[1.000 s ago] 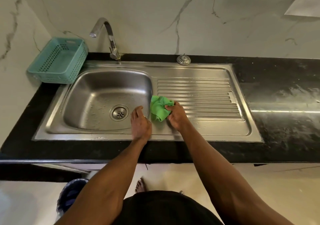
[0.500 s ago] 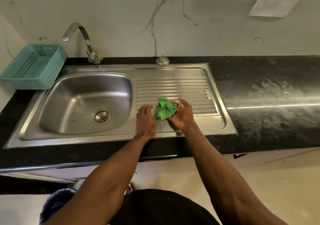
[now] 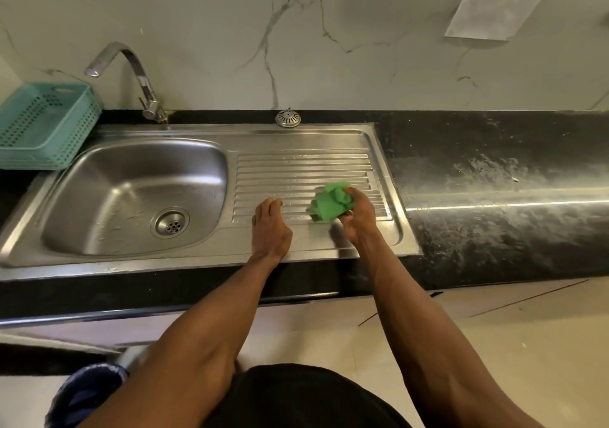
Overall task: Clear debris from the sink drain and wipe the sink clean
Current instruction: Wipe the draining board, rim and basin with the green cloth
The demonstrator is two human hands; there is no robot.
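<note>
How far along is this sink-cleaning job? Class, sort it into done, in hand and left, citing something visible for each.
Done: the drain looks free of debris, and the strainer sits out on the back edge. In hand: the right hand grips a green cloth on the ribbed drainboard, while the left hand rests flat beside it. Left: droplets still speckle the basin, so it probably needs wiping.

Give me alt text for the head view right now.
The right hand grips a crumpled green cloth on the ribbed drainboard of a steel sink, while the left hand rests flat beside it. The basin's drain sits left, uncovered; a strainer cap lies by the wall.
</note>
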